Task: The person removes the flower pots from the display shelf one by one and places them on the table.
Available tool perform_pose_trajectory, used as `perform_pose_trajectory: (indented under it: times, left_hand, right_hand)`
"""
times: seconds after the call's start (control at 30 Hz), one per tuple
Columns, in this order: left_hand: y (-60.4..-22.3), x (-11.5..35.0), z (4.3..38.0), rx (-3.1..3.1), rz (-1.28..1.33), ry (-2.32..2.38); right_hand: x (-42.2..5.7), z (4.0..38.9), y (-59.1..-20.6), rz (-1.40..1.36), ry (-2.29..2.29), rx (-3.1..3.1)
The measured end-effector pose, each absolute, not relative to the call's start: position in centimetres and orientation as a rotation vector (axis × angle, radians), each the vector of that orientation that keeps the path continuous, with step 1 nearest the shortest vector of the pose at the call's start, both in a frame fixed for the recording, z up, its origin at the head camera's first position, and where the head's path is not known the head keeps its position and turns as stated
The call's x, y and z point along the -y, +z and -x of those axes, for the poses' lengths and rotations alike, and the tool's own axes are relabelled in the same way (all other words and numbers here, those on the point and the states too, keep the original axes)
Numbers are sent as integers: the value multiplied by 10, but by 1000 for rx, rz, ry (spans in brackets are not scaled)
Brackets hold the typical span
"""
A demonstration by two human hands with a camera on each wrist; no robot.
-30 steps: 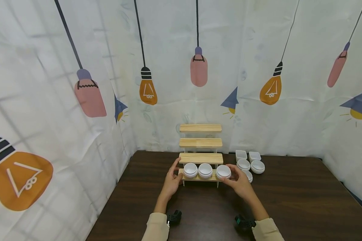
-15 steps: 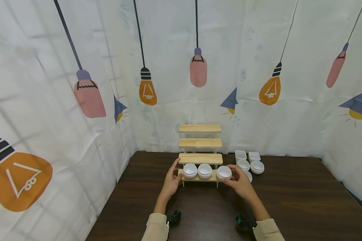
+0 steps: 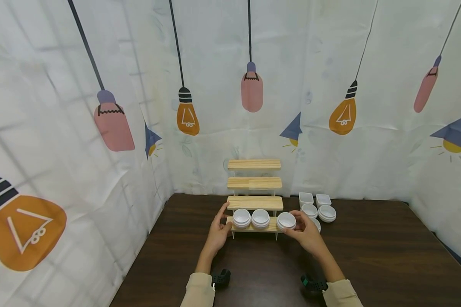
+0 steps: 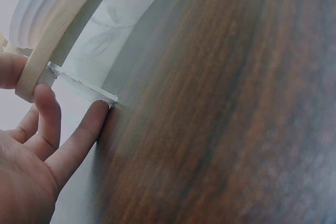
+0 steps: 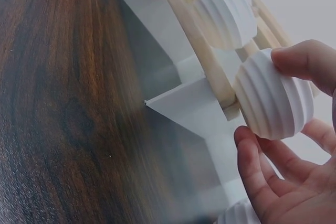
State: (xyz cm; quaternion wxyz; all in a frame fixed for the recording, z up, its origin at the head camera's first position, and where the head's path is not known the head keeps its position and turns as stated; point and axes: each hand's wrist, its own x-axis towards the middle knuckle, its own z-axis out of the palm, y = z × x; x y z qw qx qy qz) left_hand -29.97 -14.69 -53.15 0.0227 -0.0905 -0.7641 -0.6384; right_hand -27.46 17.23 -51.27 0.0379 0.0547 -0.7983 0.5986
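Observation:
A stepped rack with pale wooden shelves (image 3: 255, 202) and clear side supports stands near the back of the table. On its lowest shelf (image 3: 272, 224) sit two round white bowls (image 3: 241, 218) side by side. My left hand (image 3: 217, 233) grips that shelf's left end; in the left wrist view a thumb lies at the board (image 4: 65, 30), and one fingertip touches the clear support (image 4: 86, 87). At the right end, my right hand (image 3: 308, 232) pinches a third round white bowl (image 3: 286, 221). Its ribbed side (image 5: 270, 98) shows between thumb and fingers, overhanging the board's end.
Right of the rack, two square white dishes (image 3: 306, 199) and several round white bowls (image 3: 327, 213) stand on the dark wooden table (image 3: 376, 247). A pale curtain (image 3: 215, 170) printed with lamps hangs close behind the rack and along the left.
The bowl in my right hand has shifted slightly right along the lowest shelf, widening the gap to the other two bowls. My left hand keeps its grip on the shelf.

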Motion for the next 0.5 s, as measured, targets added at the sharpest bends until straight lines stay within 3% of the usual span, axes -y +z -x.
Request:
perform_pose_trajectory:
  times: [0.5]
  left_hand:
    - [-540, 147, 303, 2378, 246, -1947]
  right_hand:
    - [-186, 274, -512, -141, 1758, 2443]
